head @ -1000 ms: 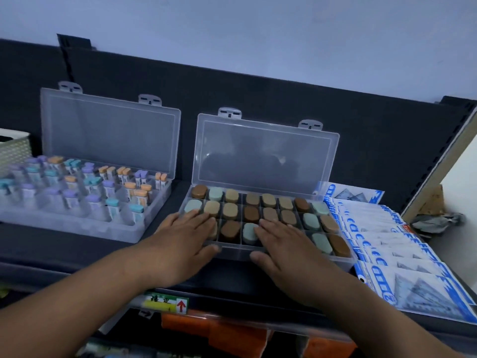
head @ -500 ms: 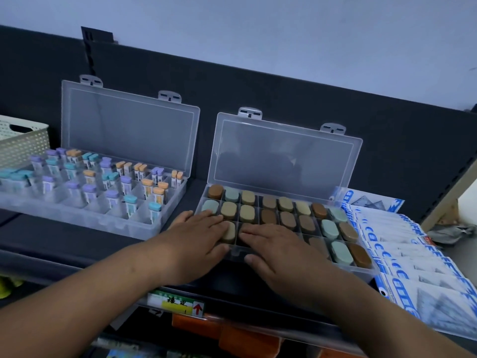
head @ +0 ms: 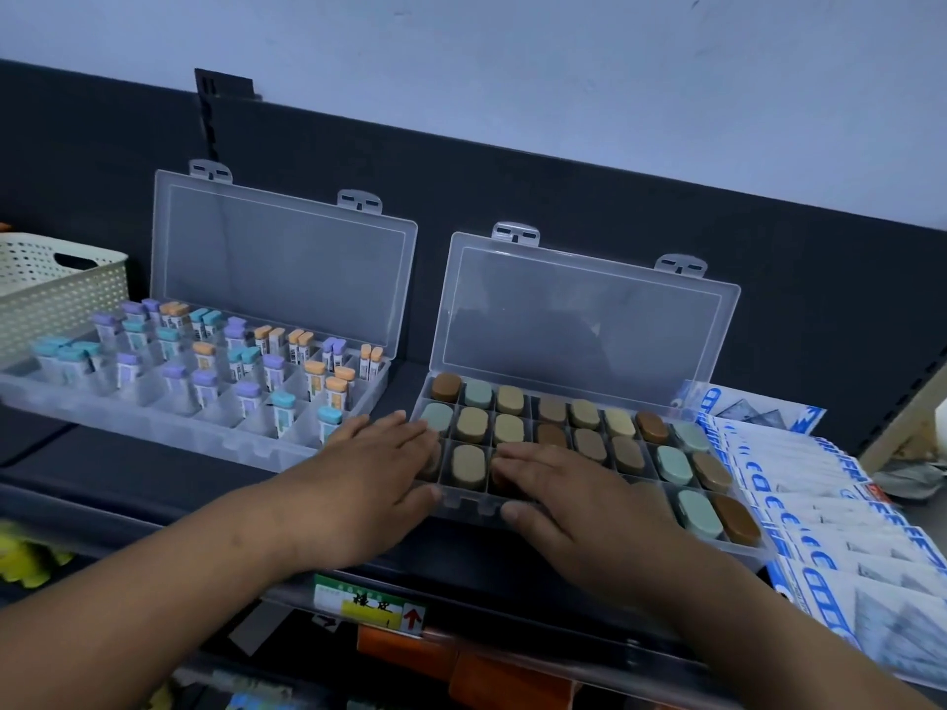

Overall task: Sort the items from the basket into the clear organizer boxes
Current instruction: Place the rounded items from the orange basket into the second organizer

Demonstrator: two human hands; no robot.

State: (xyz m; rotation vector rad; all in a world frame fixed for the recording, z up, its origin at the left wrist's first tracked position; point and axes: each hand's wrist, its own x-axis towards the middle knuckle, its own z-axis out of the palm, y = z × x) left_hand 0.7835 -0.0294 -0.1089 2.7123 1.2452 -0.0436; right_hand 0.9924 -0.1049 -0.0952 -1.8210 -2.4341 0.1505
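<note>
Resting flat with straight fingers, gripping nothing: left hand (head: pixel 374 468) and right hand (head: pixel 569 499) are lying on oval pieces (head: pixel 697 515) in the centre organizer box (head: pixel 584 320) | left organizer box (head: pixel 153 427) is looking mostly filled too | basket (head: pixel 56 294) is sitting far left, contents hidden | probably nearly done

The left lid (head: pixel 282 269) and right lid (head: pixel 579 330) are walling off the shelf's (head: pixel 112 461) back edge. Its front-left edge is lying open; blue packets (head: pixel 820 504) are crowding the right.
</note>
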